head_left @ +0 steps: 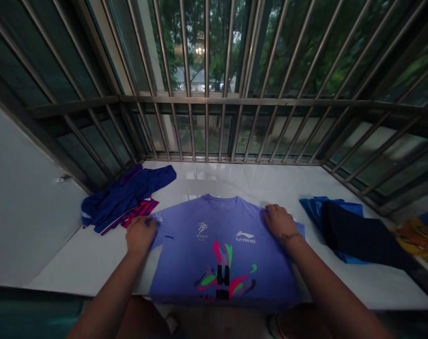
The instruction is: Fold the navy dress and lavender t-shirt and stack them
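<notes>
A purple T-shirt (185, 263) lies spread front side up on the white ledge, its collar toward the window and its hem hanging at the near edge. White logos and a pink, green and black print mark its front. At the sleeve on the left, my left hand (141, 234) is closed, thumb and fingers pinching the sleeve's edge. My right hand (280, 220) rests at the shoulder and sleeve on the right, fingers curled onto the fabric; its fingertips are partly hidden. A bracelet circles my right wrist.
Crumpled dark blue clothes (129, 193) lie at the left, with a red striped garment (141, 211) beneath. On the right are folded dark navy and blue clothes (358, 233) and a yellow patterned cloth (418, 235). Metal window bars (206, 127) stand behind the ledge (76, 263).
</notes>
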Demonstrator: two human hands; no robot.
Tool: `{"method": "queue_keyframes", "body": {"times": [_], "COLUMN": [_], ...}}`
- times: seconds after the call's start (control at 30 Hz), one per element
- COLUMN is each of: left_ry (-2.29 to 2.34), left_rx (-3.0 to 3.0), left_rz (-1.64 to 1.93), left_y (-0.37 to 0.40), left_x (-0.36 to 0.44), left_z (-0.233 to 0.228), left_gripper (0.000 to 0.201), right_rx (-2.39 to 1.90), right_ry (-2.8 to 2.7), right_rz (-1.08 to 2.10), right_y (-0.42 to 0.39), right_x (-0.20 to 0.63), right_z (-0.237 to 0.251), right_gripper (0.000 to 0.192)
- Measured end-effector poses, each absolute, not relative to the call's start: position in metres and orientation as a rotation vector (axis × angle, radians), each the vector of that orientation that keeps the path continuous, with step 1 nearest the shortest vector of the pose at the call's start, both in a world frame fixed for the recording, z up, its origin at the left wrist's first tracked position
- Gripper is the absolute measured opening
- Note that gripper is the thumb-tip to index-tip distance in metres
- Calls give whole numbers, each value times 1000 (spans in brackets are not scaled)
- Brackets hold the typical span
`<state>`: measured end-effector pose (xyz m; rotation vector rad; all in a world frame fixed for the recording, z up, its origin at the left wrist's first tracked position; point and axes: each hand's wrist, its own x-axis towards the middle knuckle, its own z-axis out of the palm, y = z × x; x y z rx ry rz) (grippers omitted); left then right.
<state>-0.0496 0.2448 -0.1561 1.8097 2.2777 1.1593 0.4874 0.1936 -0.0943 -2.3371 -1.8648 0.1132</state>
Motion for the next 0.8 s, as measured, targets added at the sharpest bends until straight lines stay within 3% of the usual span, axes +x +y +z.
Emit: {"method": "queue_keyframes", "body": {"times": [0.1,0.2,0.3,0.4,0.6,0.8], "left_ry": [2085,1463,1084,1015,1085,1088], "left_rx": [2084,2403,2544,2577,2591,2602], "left_rz": [1184,942,692,561,487,450], "left_y": [246,243,242,247,260,259], "left_x": [4,95,186,242,258,255], "left_z": [-137,-131,-140,-155,-169,-168], "left_gripper": [28,38,44,47,56,58], "right_rx": [-2572,-2632,-2647,-2576,-2433,-2030], "right_ry": [-1790,-1779,-1683,-1653,-1513,-1633], "right_rz": [80,49,167,283,274,183], "right_y": [152,130,125,126,121,92], "right_x": [540,567,576,580,581,510], "right_z": [-107,-116,-116,-109,-86,-54], "right_gripper": [46,53,39,23,38,24]}}
